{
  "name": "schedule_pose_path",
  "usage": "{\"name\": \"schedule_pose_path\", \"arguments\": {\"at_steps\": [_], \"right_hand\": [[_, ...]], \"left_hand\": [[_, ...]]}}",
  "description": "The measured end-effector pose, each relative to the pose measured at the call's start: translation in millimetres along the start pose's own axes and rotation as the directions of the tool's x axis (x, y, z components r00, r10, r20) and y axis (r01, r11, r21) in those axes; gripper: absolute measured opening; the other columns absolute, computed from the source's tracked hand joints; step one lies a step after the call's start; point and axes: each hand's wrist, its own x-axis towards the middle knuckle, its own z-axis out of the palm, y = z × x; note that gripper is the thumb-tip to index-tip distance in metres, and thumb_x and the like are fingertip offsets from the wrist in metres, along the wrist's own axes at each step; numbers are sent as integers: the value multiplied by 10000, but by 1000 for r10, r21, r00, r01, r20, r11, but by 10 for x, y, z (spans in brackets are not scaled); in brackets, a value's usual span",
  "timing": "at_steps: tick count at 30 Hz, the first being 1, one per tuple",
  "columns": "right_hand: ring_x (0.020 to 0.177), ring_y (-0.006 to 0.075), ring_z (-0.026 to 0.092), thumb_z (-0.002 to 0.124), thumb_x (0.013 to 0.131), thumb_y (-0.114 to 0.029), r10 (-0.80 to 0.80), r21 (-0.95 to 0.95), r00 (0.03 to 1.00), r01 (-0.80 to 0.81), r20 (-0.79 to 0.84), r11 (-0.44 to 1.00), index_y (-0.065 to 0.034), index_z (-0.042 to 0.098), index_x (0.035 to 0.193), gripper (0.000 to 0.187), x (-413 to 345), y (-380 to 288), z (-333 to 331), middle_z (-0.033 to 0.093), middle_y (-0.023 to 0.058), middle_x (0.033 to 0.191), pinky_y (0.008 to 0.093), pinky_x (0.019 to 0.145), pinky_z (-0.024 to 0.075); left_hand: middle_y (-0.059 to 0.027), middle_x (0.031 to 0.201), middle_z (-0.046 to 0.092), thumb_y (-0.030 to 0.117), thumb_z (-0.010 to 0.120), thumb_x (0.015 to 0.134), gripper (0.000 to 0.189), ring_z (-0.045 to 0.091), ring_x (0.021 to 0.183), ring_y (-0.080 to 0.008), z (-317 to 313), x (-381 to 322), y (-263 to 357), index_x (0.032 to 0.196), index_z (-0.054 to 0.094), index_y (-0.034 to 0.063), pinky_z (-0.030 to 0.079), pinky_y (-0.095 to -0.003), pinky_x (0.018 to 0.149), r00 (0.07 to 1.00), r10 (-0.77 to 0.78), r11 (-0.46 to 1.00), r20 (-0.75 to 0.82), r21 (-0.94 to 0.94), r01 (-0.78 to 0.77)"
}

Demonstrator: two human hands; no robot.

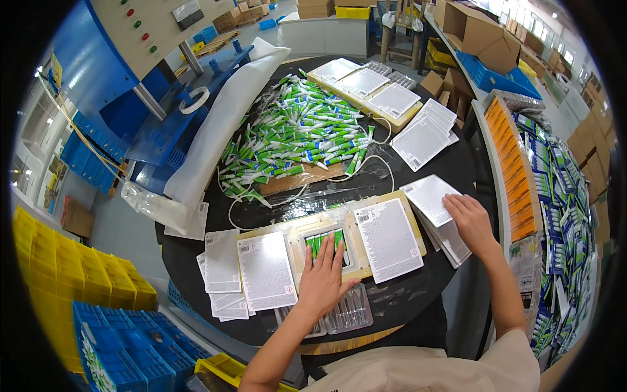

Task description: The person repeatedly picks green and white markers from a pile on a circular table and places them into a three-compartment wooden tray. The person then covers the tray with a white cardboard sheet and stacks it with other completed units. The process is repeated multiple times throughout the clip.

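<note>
My left hand [324, 281] lies flat, fingers spread, over small green-and-white tubes [341, 238] set in the middle recess of a cream-yellow tray fixture [285, 221]. Printed white cards cover the recesses on both sides, the left card [267, 272] and the right card [389, 240]. To the right, my right hand [470, 220] rests on the upper card of a fanned card stack [431, 196], fingers on its right edge; whether it grips the card cannot be told. Clear plastic blister trays [350, 311] lie below the fixture, near my left wrist.
A heap of green-and-white tubes [303, 127] fills the round black table's [431, 304] far side, near a second fixture [392, 117] with cards. Card piles [223, 264] flank the near fixture. A blue machine [161, 132] stands left; packed blister cards [558, 220] lie right.
</note>
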Motion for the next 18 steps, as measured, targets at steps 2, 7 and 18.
{"name": "schedule_pose_path", "arguments": {"at_steps": [2,7,18], "right_hand": [[1203,281,654,574,888,-39,18,-24,997,-20,-76,1000,-2,659,1252,376,21,-105,-172,697,131,1278,424,1058,491],[1174,310,679,590,866,-4,71,89,970,-52,-233,995,14,669,1265,407,93,-581,-529,703,157,1271,452,1020,526],[1060,270,634,622,825,-100,-252,170,966,258,-57,951,53,673,1245,450,293,-2442,-82,656,206,1321,397,924,506]], "left_hand": [[-193,1688,215,661,499,973,923,173,1580,-308,9,19,-50,1606,284,24,102,-552,1268,999,31,999,-8,-32,-31],[-187,1684,229,628,526,974,898,195,1574,-302,-89,-24,-138,1600,296,27,105,-537,1272,997,72,996,-5,-50,-72],[-206,1680,227,491,696,900,886,202,1558,-395,-366,-1397,-786,1582,341,51,103,-604,1248,943,-325,945,-65,-73,320]]}}
